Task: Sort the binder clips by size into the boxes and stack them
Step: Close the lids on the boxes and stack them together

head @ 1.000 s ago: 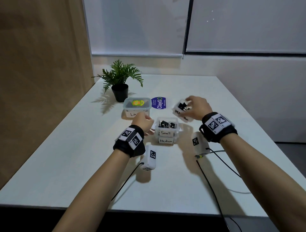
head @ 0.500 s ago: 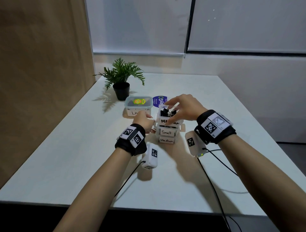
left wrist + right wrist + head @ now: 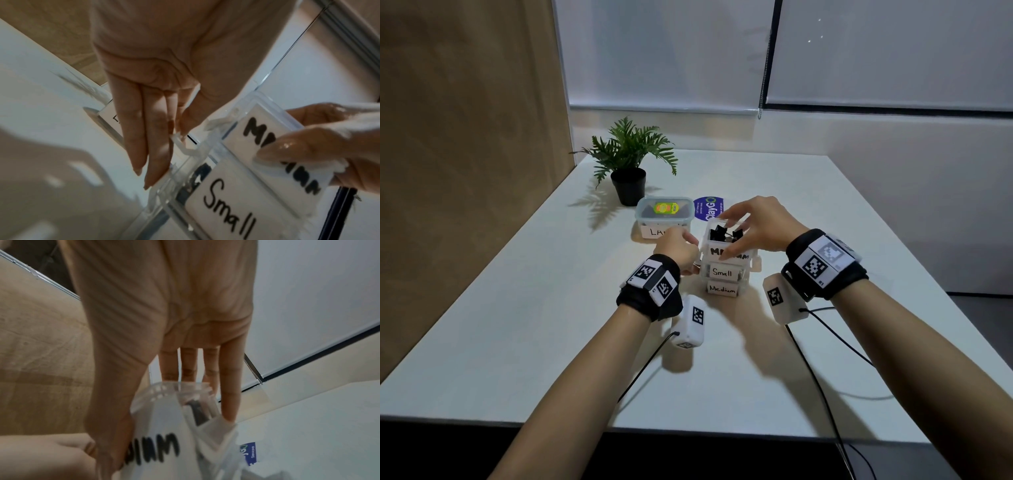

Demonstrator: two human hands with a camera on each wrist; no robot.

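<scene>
medium box [image 3: 726,245] now set on small box [image 3: 722,272]; right hand [image 3: 760,226] grips it, left hand [image 3: 678,248] flat against stack; large box [image 3: 662,219] left.

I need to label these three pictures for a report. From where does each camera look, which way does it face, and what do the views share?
Head: worn on the head, looking forward and down at the table; both forearms, left hand and right hand show.
Left wrist: looks along the left hand at the stack's "Small" box.
Right wrist: looks along the right hand gripping the top box.
Shared: all three show the top box.
</scene>
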